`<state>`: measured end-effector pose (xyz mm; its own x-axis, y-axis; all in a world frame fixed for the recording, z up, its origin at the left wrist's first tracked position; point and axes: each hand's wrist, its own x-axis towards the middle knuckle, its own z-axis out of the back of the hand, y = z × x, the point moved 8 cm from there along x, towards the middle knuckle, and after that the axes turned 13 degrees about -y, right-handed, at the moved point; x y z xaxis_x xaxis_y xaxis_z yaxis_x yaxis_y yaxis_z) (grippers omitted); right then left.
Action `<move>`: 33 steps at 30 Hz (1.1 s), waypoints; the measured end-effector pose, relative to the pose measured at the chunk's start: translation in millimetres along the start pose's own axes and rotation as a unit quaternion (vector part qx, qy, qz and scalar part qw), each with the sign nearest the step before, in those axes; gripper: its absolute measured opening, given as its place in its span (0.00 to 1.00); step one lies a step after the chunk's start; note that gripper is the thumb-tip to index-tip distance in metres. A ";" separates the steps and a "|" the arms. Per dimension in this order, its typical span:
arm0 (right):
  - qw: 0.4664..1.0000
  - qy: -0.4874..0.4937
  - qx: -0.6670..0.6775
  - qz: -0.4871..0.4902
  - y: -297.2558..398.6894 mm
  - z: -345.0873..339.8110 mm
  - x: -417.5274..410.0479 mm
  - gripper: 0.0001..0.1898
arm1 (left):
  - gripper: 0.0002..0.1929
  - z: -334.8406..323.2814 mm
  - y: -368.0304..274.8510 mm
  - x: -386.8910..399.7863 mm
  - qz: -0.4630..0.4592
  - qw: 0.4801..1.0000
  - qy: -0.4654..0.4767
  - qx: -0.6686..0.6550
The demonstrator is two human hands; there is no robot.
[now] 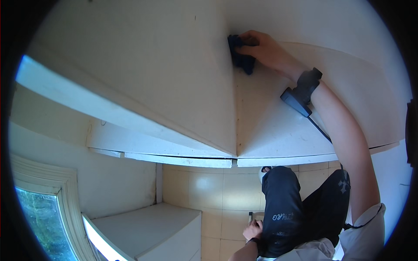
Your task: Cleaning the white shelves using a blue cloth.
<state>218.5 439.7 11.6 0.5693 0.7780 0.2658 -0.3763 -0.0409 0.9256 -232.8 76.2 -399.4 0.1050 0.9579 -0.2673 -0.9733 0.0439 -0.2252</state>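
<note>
My right hand (258, 45) is shut on a crumpled dark blue cloth (243, 57). The cloth lies against the inner corner where a white upright panel (183, 81) meets the pale cabinet board (274, 127). A black strap (308, 83) with a dark device (295, 102) and a cable is on my right wrist. Low in the view, my left hand (253, 230) is beside my dark-trousered thigh, fingers curled; what it grips, if anything, cannot be made out. A short dark bar (250, 217) shows just above it.
The cabinet's front edge (284, 162) runs across the view above my knees. Small dark specks mark the corner seam. Lower left are a white box-like unit (153, 225) and a framed window (42, 225). Tan floor tiles (205, 189) show below the cabinet edge.
</note>
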 end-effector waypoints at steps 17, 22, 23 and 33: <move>0.999 0.022 -0.018 0.027 -15.9 -0.6 14.1 0.29 | 0.16 13.0 -7.1 2.1 -0.015 0.999 -0.044 -0.024; 0.999 0.011 -0.028 0.040 -15.0 -1.1 13.7 0.29 | 0.16 9.2 -4.0 1.2 -0.014 0.998 -0.057 -0.030; 0.999 0.012 -0.024 0.037 -13.8 -2.0 12.8 0.29 | 0.16 8.6 -3.5 1.4 -0.016 0.998 -0.058 -0.028; 0.999 0.003 -0.023 0.039 -12.6 1.4 11.4 0.29 | 0.16 9.4 -6.5 2.5 -0.017 0.998 -0.038 -0.036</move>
<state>230.8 448.2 3.3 0.5331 0.7773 0.3341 -0.4518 -0.0723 0.8892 -228.1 81.0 -389.8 0.1197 0.9751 -0.1866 -0.9517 0.0591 -0.3012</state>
